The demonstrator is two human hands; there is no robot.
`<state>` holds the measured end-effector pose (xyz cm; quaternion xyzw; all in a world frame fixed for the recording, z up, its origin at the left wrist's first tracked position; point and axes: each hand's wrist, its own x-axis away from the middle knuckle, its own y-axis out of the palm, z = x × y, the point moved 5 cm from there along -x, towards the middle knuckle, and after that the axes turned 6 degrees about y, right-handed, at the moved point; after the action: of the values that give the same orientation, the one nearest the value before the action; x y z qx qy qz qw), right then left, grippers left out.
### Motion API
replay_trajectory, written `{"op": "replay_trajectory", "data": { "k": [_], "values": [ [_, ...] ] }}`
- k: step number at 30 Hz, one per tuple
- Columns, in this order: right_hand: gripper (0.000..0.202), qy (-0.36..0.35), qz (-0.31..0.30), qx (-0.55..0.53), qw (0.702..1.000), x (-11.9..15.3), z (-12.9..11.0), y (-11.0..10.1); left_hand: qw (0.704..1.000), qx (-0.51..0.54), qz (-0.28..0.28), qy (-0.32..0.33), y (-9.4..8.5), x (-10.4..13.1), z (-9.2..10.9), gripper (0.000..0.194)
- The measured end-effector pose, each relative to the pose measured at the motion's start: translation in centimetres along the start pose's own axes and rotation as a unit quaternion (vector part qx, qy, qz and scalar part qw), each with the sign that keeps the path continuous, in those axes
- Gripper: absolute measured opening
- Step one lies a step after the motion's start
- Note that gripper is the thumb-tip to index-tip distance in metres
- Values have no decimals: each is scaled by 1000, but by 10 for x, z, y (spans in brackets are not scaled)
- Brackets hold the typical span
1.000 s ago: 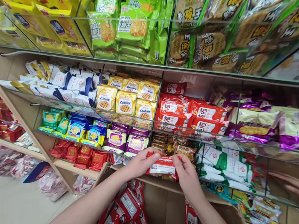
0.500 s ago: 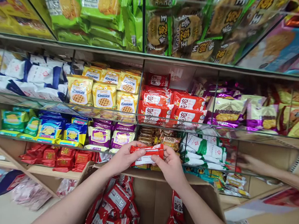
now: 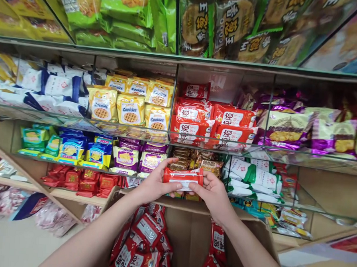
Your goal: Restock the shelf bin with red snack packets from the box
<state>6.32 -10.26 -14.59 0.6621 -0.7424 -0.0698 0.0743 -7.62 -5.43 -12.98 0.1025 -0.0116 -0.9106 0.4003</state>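
A red snack packet (image 3: 184, 176) with a white label is held level between my two hands, above the far edge of an open cardboard box (image 3: 188, 225). My left hand (image 3: 161, 180) grips its left end, thumb across the front. Its right end is pinched by my right hand (image 3: 213, 191). More red packets (image 3: 144, 243) lie heaped in the left of the box, and others (image 3: 216, 251) lie at its right. On the middle shelf, stacked red packets (image 3: 190, 128) stand beside yellow cookie packets (image 3: 132, 109).
Glass shelf edges (image 3: 154, 134) and upright dividers run across in front of my hands. Below are purple packets (image 3: 125, 158), brown packets (image 3: 211, 167) and green-white packets (image 3: 254, 177). Green packets (image 3: 128, 31) fill the upper shelf. A wooden partition (image 3: 35, 183) slants at the left.
The packet has turned from tilted to nearly level, with its label facing me. The view has shifted, so the shelves appear further right. Another person's hand at the right is no longer visible.
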Motion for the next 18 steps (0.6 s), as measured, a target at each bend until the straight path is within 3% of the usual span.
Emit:
{"op": "replay_trajectory", "data": {
  "k": [4,8,10,12,15,16,18],
  "values": [
    [40,-2,5,0,1000,2,0,1,1000,-12,4,6,-1,1,1,75],
    [30,-104,71,64,990,8,-7,-4,999,15,50,4,-6,1,1,63],
    [23,-193,101,139,966,14,-13,-5,997,47,51,-18,-5,1,-2,53],
    [18,-283,103,237,923,22,-18,-1,996,68,43,-33,-5,1,-3,48],
    [21,-344,77,350,868,29,-22,8,995,69,68,16,-11,2,1,46],
    [23,-335,63,361,868,28,-21,9,994,66,79,43,-13,2,3,46],
    [27,-280,38,320,904,25,-17,8,991,53,86,83,-15,3,6,47]
  ]
}}
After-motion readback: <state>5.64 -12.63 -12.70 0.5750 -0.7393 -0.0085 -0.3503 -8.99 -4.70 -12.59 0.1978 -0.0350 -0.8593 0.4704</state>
